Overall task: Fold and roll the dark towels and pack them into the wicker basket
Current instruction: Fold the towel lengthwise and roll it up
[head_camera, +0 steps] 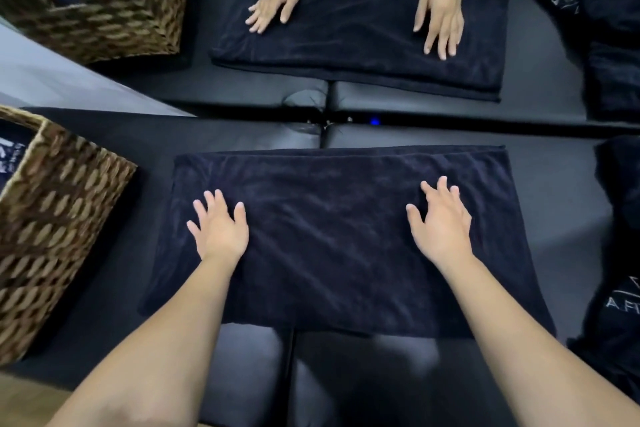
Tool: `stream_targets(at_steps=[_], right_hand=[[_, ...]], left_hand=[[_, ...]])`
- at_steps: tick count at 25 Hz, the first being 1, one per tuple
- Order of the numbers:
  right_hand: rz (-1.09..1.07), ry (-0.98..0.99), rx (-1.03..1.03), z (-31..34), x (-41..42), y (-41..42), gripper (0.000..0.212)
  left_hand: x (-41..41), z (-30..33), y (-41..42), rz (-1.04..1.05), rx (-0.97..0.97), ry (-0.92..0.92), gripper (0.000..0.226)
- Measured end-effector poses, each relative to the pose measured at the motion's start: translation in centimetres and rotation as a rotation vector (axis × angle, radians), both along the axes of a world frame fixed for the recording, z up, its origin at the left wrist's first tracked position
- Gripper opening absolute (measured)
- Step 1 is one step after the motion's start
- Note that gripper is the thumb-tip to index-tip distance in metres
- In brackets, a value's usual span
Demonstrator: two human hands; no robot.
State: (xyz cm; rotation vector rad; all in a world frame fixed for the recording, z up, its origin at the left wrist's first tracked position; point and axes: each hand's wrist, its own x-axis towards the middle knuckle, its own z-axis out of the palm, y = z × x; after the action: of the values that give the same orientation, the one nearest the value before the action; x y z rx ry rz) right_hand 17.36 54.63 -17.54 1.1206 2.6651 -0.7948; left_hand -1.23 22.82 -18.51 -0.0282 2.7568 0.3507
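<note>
Hands [330,222] flat on towel [332,253], edges unobstructed

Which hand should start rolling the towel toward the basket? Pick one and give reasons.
Right hand. Both hands lie flat on the towel, but the basket stands at the left, so a roll begun from the right end would finish beside it, near the left hand.

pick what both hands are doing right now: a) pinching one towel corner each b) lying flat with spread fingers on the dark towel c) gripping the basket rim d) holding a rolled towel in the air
b: the left hand and right hand lie flat, fingers spread, on the dark towel, away from the wicker basket.
</note>
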Motion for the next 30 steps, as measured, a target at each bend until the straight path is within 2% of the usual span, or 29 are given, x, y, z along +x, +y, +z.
stream_targets(at_steps=[4,11,14,16,18,21,24,26,30], right_hand=[[0.323,0.127,-0.074,1.8,-5.6,-6.1,0.055],[0.635,0.023,-0.099,2.3,-16.9,-16.7,0.056],[0.664,-0.014,-0.095,1.9,-21.2,-19.9,0.055],[0.658,-0.048,-0.082,1.2,-23.7,-22.0,0.055],[0.609,-0.052,-0.041,0.5,-25.6,-23.8,0.052],[0.541,-0.015,0.039,0.1,-28.5,-25.6,0.045],[0.473,-0.035,0.022,-0.2,-31.0,-26.9,0.042],[0.463,-0.051,-0.01,-0.3,-32.3,-27.6,0.032],[0.492,0.107,-0.04,-0.8,-33.7,-29.0,0.007]], left_hand=[[0.1,0.6,-3.6,0.115,-0.01,-0.006,0.065],[-1.7,0.9,-7.5,0.266,-0.056,0.126,0.054],[-2.8,0.9,-8.6,0.325,-0.096,0.078,0.061],[-2.5,0.7,-9.7,0.321,-0.046,0.103,0.056],[-2.0,0.6,-10.8,0.307,-0.001,0.106,0.051],[-2.3,0.2,-12.1,0.286,-0.057,0.055,0.049],[-2.8,0.1,-12.8,0.244,-0.017,0.096,0.05],[-3.0,0.0,-13.3,0.263,0.022,0.102,0.05],[-2.7,-0.9,-15.3,0.302,0.013,0.063,0.051]])
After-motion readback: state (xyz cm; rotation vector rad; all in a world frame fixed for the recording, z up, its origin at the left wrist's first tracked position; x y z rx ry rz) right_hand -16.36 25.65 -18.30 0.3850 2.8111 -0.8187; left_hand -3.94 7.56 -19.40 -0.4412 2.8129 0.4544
